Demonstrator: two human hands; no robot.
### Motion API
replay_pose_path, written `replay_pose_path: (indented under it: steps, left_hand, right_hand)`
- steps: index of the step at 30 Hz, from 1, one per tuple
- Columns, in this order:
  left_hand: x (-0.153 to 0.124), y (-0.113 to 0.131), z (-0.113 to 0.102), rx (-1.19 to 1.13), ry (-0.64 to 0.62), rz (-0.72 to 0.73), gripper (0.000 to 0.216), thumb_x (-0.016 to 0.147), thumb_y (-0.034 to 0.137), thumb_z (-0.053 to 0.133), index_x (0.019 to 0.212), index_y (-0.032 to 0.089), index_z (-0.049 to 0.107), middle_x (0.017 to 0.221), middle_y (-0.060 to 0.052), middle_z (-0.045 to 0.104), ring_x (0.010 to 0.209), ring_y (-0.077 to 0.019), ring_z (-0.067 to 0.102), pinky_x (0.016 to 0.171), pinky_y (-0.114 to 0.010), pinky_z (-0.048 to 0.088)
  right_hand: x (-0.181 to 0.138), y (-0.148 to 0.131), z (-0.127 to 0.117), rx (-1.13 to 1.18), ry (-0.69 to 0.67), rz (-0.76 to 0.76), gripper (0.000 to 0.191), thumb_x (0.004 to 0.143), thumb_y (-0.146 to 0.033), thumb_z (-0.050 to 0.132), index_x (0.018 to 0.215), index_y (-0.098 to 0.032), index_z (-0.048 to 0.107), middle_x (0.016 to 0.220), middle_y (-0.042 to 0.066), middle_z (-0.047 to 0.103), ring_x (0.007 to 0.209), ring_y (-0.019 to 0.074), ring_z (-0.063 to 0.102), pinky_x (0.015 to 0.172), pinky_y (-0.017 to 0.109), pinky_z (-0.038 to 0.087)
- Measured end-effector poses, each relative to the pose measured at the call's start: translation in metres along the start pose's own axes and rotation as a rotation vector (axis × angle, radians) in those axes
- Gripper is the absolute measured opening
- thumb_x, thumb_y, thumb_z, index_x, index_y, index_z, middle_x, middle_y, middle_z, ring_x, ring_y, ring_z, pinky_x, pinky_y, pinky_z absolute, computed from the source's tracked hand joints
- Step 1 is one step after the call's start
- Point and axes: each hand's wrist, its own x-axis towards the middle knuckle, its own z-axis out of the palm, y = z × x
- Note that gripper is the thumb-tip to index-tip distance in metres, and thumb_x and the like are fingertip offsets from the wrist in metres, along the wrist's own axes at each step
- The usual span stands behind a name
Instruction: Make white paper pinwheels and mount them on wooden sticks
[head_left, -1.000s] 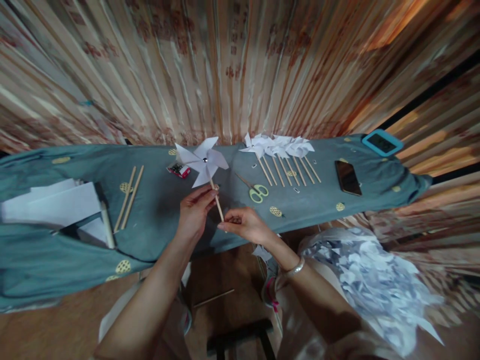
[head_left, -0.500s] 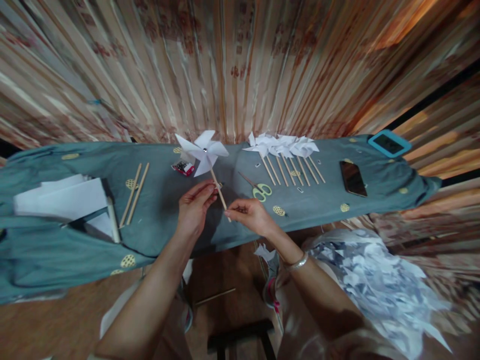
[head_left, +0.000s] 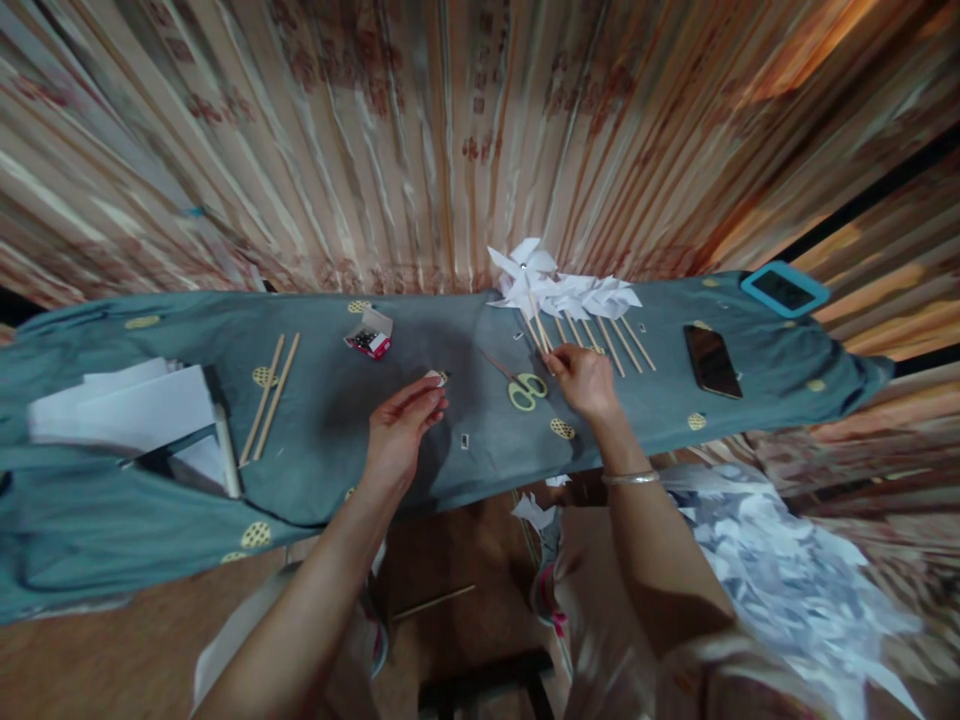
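My right hand (head_left: pixel 585 380) pinches the stick of a white paper pinwheel (head_left: pixel 525 268), close to the stick's lower end. That pinwheel lies over the left end of a row of finished pinwheels (head_left: pixel 589 297) with wooden sticks. My left hand (head_left: pixel 401 425) hovers above the cloth with thumb and fingers pressed together. A small pale patch shows at its fingertips; I cannot tell whether it is held or part of the cloth's print. Green-handled scissors (head_left: pixel 527 391) lie between my hands. Beyond my left hand is an opened small red-and-white box (head_left: pixel 370 335) of dark pins.
Two wooden sticks (head_left: pixel 270 398) and white paper sheets (head_left: pixel 124 408) lie at left on the green tablecloth (head_left: pixel 330 400). A phone (head_left: pixel 711 361) and a blue-framed device (head_left: pixel 784 289) are at right. A heap of white paper pieces (head_left: pixel 795 580) sits below the table's right side.
My right hand has carried the pinwheel rightward to the row, and my left hand has let go of its stick. A small dark-and-white tag now shows on the cloth between the hands.
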Motion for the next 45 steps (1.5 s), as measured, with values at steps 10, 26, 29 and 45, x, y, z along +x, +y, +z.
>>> replay_pose_path:
  steps: [10,26,29,45]
  left_hand:
    - [-0.001,-0.001,-0.002,0.021,-0.001,-0.023,0.036,0.050,0.034,0.091,0.080,0.020,0.078,0.080,-0.004,0.076,0.071,-0.0129,0.066,0.070,-0.026,0.050]
    - [-0.007,0.001,-0.006,0.043,0.006,-0.017,0.036,0.051,0.034,0.091,0.081,0.019,0.079,0.078,-0.004,0.076,0.069,-0.0132,0.066,0.069,-0.026,0.050]
    - [-0.010,0.002,-0.011,0.057,0.003,-0.013,0.034,0.052,0.033,0.090,0.080,0.019,0.079,0.077,-0.004,0.075,0.069,-0.0128,0.066,0.068,-0.025,0.050]
    - [-0.098,0.059,-0.012,0.272,-0.329,0.110,0.024,0.076,0.034,0.077,0.058,0.019,0.069,0.057,0.001,0.062,0.057,-0.0105,0.056,0.056,-0.022,0.047]
  right_hand:
    - [0.011,0.003,0.015,-0.153,-0.084,-0.004,0.030,0.093,-0.034,0.053,0.093,-0.014,0.075,0.084,0.021,0.074,0.078,0.0307,0.068,0.072,0.038,0.045]
    - [0.009,0.002,0.022,-0.094,-0.054,0.034,0.029,0.091,-0.035,0.058,0.084,-0.012,0.075,0.079,0.023,0.071,0.081,0.0343,0.068,0.077,0.045,0.046]
    - [0.006,-0.002,0.017,-0.135,-0.040,0.034,0.034,0.093,-0.038,0.056,0.087,-0.011,0.075,0.081,0.025,0.071,0.081,0.0354,0.068,0.075,0.045,0.045]
    - [-0.057,-0.082,0.072,0.114,0.011,-0.509,0.028,0.097,-0.024,0.045,0.110,-0.013,0.067,0.104,0.015,0.072,0.097,0.0279,0.064,0.090,0.040,0.050]
